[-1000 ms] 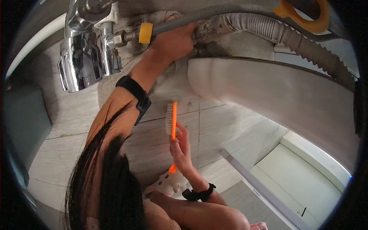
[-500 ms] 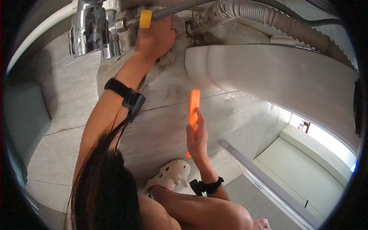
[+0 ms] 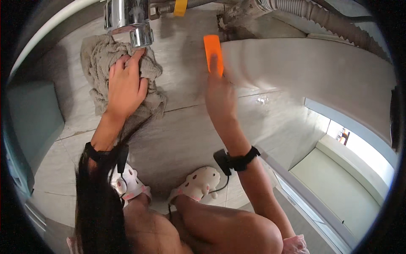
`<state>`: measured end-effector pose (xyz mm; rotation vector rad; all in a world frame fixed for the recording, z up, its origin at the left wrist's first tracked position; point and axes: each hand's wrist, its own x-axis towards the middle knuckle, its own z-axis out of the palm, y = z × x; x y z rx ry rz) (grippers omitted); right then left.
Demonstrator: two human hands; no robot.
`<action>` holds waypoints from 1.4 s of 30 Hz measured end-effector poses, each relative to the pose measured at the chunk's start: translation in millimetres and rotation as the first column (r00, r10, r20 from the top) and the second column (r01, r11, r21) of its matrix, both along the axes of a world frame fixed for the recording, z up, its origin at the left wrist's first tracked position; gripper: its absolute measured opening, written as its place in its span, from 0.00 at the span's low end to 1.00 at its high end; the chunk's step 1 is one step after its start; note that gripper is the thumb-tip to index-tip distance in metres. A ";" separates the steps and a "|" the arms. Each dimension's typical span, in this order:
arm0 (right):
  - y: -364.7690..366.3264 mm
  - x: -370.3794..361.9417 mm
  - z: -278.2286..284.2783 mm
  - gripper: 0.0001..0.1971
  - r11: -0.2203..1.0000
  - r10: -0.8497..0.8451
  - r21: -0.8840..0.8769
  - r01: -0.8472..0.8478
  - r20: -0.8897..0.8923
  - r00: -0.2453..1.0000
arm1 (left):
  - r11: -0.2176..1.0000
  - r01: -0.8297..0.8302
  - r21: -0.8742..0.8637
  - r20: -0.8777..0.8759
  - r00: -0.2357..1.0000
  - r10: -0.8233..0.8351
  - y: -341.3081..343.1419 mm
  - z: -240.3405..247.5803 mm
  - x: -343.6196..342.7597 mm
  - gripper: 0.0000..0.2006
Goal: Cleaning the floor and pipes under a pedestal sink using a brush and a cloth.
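On the grey tiled floor lies a bunched grey-brown rag (image 3: 95,67), directly below a chrome valve (image 3: 127,15). My left hand (image 3: 127,89) presses down on the rag, its fingers bent into the folds and the index finger reaching toward the valve's lower end. My right hand (image 3: 220,95), smeared by motion, grips a bright orange brush (image 3: 212,46) beside the rounded white fixture (image 3: 313,63). The brush's bristles cannot be made out now, and its handle is hidden in my fist.
A ribbed grey drain hose (image 3: 304,12) runs along the top right to a stained floor outlet (image 3: 237,19). A yellow tag (image 3: 180,7) hangs on a thin hose. Grey-green bin-like object (image 3: 34,110) at left; my white slippers (image 3: 198,182) below; sliding-door track (image 3: 296,199) at right.
My left hand has come back from under the yellow-tagged hose and now rests on the rag, further left. My right hand has moved the orange brush forward, away from me.
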<state>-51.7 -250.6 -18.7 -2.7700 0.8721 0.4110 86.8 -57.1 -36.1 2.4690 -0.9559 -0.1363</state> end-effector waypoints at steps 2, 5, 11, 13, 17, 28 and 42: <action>13.0 -10.0 6.3 0.39 0.996 -0.053 0.071 0.055 -0.030 0.998 | 1.000 -0.007 0.006 -0.048 0.999 0.007 7.2 7.4 5.4 0.28; 20.8 -73.9 14.3 0.39 0.999 -0.052 -0.016 0.050 -0.100 0.994 | 0.999 0.039 0.004 -0.144 0.989 -0.038 -10.7 8.3 10.6 0.30; -5.7 11.9 9.8 0.37 0.995 0.027 -0.096 -0.028 -0.007 1.000 | 0.973 0.230 0.005 -0.225 0.948 -0.223 -3.0 23.8 15.2 0.29; 0.8 1.5 14.7 0.37 0.988 0.045 -0.148 -0.046 -0.010 0.999 | 0.965 0.262 0.007 -0.259 0.933 -0.251 3.5 24.7 20.3 0.28; 11.8 -30.3 22.4 0.36 0.999 -0.042 -0.042 0.032 -0.268 0.963 | 0.938 0.345 -0.019 -0.264 0.903 -0.338 18.7 22.2 23.3 0.27; 14.8 -32.0 32.1 0.36 0.997 -0.080 -0.004 0.083 -0.335 0.939 | 0.915 0.398 -0.064 -0.363 0.845 -0.393 47.8 37.9 38.7 0.27; 22.5 -53.8 21.6 0.29 0.956 -0.084 0.290 0.045 0.123 0.989 | 0.999 0.008 0.042 -0.406 0.914 0.010 183.9 68.4 -1.4 0.16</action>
